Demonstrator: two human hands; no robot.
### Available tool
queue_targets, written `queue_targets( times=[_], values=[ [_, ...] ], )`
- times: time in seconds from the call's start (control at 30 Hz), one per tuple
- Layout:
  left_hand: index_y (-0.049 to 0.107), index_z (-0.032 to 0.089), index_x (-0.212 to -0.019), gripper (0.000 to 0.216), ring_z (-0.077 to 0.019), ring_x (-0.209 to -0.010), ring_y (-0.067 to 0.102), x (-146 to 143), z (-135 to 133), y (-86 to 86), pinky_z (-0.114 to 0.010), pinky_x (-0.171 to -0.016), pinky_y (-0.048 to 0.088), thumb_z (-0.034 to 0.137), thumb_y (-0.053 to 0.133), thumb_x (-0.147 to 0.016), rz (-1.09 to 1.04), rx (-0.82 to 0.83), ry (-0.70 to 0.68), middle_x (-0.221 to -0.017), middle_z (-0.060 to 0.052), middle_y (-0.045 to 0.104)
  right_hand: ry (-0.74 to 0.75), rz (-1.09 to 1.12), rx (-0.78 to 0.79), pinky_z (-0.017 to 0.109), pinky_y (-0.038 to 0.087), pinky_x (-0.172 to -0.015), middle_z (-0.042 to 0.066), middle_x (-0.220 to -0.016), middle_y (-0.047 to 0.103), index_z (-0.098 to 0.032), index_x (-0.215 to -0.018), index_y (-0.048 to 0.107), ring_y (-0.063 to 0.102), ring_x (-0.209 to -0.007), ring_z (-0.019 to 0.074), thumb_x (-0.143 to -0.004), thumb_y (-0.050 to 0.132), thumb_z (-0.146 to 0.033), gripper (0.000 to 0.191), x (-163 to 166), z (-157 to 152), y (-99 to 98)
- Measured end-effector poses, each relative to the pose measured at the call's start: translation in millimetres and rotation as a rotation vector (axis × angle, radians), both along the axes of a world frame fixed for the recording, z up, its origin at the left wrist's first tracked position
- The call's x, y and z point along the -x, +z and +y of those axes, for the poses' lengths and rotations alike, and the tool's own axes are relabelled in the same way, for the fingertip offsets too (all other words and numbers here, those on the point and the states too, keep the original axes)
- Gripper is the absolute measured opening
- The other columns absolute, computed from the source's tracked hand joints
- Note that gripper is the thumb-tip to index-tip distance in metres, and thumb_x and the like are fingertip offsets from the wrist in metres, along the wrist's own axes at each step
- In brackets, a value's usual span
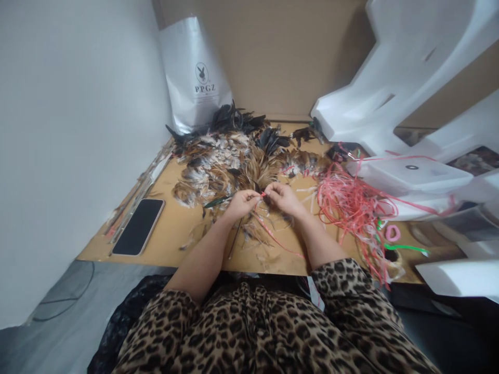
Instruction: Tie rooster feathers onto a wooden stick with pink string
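My left hand (242, 203) and my right hand (285, 199) nearly meet above the middle of the table, thumbs and fingertips pinched. Between them is a thin red ribbon (272, 232), whose loose end trails down to the right across the tabletop. Directly beyond my fingers fans a bunch of golden-brown feathers (255, 165); whether my fingers also grip its stems I cannot tell. A larger heap of brown and white feathers (218, 156) lies past my left hand, with black feathers (237, 120) behind it.
A tangle of red ribbon (343, 200) lies on the right beside a white plastic box (415, 174). At the left are a phone (138, 227) and thin sticks (142, 184). A silvery bag (195, 78) stands at the back. White foam pieces (390, 67) rise at the right.
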State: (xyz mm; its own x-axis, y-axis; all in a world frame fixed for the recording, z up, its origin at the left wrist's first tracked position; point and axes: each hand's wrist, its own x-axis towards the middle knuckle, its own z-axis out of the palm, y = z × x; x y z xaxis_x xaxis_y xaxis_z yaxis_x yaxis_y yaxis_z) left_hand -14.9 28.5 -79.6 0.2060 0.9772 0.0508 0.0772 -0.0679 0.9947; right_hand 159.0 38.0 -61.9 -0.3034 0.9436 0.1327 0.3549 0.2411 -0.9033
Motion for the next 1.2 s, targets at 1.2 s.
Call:
queue_targets(
  times=[1.2],
  values=[
    [0.066, 0.012, -0.07, 0.017, -0.01, -0.058, 0.05, 1.7, 1.1, -0.4, -0.022, -0.058, 0.039, 0.029, 0.066, -0.067, -0.024, -0.013, -0.051, -0.061, -0.001, 0.06, 0.051, 0.211, 0.254, 0.02, 0.032, -0.045, -0.002, -0.056, 0.055, -0.015, -0.076, 0.06, 0.043, -0.046, 0.0067, -0.068, 0.066, -0.048, 0.034, -3.6, -0.1, 5.5]
  ],
)
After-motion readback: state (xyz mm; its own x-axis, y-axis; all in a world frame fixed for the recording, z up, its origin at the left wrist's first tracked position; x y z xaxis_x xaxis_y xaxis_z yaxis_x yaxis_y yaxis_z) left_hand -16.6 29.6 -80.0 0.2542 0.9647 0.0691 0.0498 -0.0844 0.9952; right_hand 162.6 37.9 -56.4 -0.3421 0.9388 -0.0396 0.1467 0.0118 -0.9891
